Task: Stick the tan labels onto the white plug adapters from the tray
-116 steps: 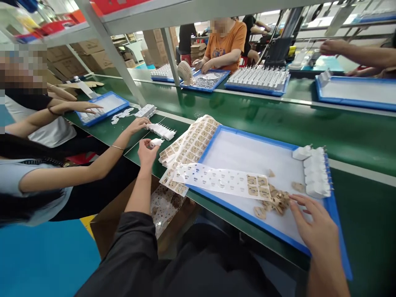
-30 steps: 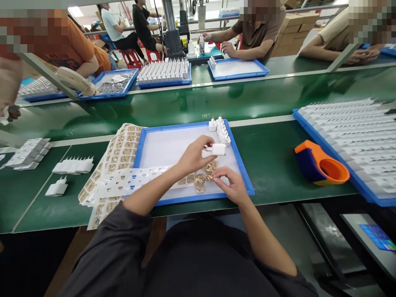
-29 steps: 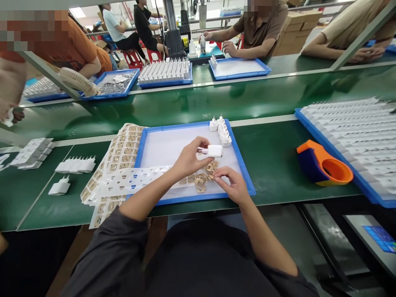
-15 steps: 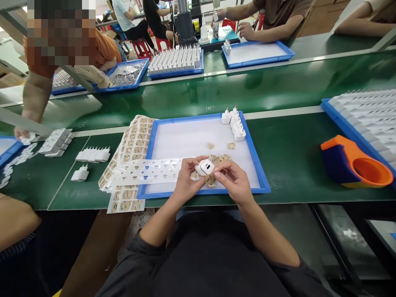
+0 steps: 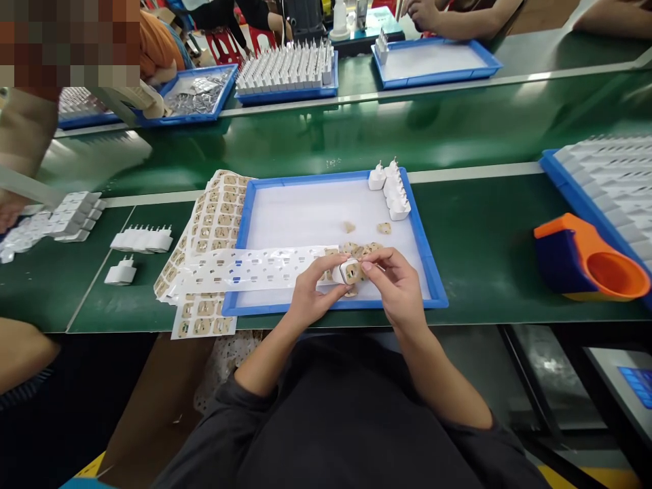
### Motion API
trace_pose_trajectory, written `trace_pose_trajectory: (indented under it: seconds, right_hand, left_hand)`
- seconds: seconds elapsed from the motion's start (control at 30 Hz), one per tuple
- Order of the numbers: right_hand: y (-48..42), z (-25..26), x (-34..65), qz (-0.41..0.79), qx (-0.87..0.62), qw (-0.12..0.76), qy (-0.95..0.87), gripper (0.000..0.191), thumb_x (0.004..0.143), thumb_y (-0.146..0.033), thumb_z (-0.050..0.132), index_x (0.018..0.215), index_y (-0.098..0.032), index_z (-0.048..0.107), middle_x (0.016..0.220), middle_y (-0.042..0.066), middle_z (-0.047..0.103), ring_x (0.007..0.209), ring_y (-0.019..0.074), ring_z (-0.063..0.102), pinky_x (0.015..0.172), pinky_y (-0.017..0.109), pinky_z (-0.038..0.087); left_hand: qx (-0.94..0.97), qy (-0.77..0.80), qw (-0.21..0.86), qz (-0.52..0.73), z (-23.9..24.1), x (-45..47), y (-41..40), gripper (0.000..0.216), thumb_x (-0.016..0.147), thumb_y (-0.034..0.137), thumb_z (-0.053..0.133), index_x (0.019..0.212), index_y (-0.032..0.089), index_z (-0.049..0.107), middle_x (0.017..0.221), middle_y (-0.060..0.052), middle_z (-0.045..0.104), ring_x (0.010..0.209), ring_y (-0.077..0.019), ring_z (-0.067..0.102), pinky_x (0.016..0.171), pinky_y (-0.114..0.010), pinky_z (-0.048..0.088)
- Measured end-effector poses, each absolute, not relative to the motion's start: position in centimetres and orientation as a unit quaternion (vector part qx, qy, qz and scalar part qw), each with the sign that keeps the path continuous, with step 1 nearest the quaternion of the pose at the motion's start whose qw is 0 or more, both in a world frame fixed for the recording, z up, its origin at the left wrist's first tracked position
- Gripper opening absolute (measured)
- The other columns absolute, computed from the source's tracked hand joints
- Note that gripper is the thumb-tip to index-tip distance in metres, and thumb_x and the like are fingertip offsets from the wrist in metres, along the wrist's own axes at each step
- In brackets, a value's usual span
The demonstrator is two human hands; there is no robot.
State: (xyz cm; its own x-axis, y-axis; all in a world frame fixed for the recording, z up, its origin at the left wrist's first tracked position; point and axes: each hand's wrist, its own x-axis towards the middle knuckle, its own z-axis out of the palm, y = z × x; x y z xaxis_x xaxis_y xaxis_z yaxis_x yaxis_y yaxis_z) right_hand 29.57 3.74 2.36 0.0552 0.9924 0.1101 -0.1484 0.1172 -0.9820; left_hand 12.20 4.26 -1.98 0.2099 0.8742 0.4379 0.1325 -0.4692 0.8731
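Plug of boxy plastic sits pinched in left hand, thin tan sticker in right hand.

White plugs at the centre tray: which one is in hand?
The plug pinched by the left hand, a tan sticker at its face; the other plugs stand prongs-up in the far right corner of the tray.

Around the held plug, room opens over the tray at 11 o'clock and the bench at 2, with stickers at 12, standing plugs at 1 and dispenser at 3 obstructing.
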Motion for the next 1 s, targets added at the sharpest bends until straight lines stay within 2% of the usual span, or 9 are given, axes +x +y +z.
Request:
trace_pose_trajectory:
  seconds: [0.6, 1.0]
  right_hand:
    - [3.83, 2.82, 29.71, 0.479, -0.454, 0.561, -0.499, 0.021, 0.086, -0.043, 0.075, 0.086, -0.024, 0.066, 0.083, 0.001, 0.067, 0.079, 0.0169, 0.066, 0.07, 0.03, 0.058]
    - [3.76, 2.43, 29.4, 0.442, -0.464, 0.56, -0.526, 0.013, 0.088, -0.036, 0.074, 0.09, -0.024, 0.067, 0.088, 0.001, 0.067, 0.085, 0.0164, 0.066, 0.075, 0.03, 0.057]
  left_hand:
    - [0.694, 0.356, 0.369, 0.506, -1.53, 12.15, 4.37, 0.046, 0.087, 0.027, 0.075, 0.131, 0.027, 0.062, 0.131, -0.011, 0.068, 0.128, -0.028, 0.061, 0.11, -0.047, 0.05]
    - [0.698, 0.36, 0.354, 0.507, -1.54, 12.15, 4.39, 0.043, 0.088, 0.029, 0.075, 0.129, 0.026, 0.063, 0.128, -0.01, 0.069, 0.125, -0.0276, 0.063, 0.109, -0.047, 0.051]
